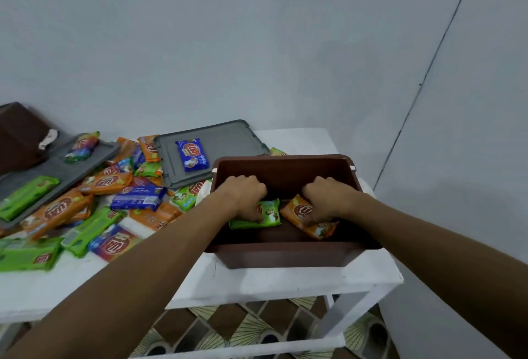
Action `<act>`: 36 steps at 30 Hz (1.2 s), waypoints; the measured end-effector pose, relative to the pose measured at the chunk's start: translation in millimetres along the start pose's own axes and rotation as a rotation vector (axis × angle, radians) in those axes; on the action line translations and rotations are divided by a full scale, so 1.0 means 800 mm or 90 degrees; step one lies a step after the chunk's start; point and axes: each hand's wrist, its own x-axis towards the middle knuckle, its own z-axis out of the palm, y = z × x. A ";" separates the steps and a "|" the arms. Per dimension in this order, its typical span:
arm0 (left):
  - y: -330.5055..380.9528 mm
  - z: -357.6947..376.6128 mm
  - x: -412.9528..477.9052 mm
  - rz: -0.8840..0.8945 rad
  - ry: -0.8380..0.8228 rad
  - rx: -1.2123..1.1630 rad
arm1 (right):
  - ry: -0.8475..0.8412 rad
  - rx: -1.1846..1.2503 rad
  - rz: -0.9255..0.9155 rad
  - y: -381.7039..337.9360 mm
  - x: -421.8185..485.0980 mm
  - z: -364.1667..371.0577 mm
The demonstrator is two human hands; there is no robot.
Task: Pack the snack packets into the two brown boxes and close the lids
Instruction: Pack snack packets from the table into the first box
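Partly curled, left grip (243,191) pinching green packet (270,213)

Lit softly and evenly, rather dim, cool grey across the wall (257,30). Shaded deep inside the brown box (283,170), darkest beneath left hand (243,191) and right hand (328,194), dulling the green packet (270,213) and orange packet (320,230). Smeared by motion blur over the near-left packets (25,257); crisper at the far blue packet (192,154). Bowed by the wide lens along the right wall seam (428,72) and bench (285,281) edge.
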 end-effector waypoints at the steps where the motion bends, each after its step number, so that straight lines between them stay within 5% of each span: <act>1: 0.000 0.002 0.002 0.014 -0.018 -0.009 | -0.021 -0.012 -0.001 -0.003 0.000 0.001; 16: 0.000 0.010 0.005 0.040 -0.015 0.054 | 0.046 -0.092 -0.046 0.001 0.012 0.010; 29: -0.024 -0.023 0.012 0.023 -0.117 -0.155 | -0.026 0.207 -0.050 0.017 0.028 -0.026; 32: -0.036 -0.026 -0.007 0.060 -0.031 -0.185 | -0.021 0.256 -0.077 0.019 0.026 -0.031; 36: -0.081 -0.017 -0.066 0.064 0.237 -0.268 | 0.075 0.327 -0.119 -0.007 0.019 -0.043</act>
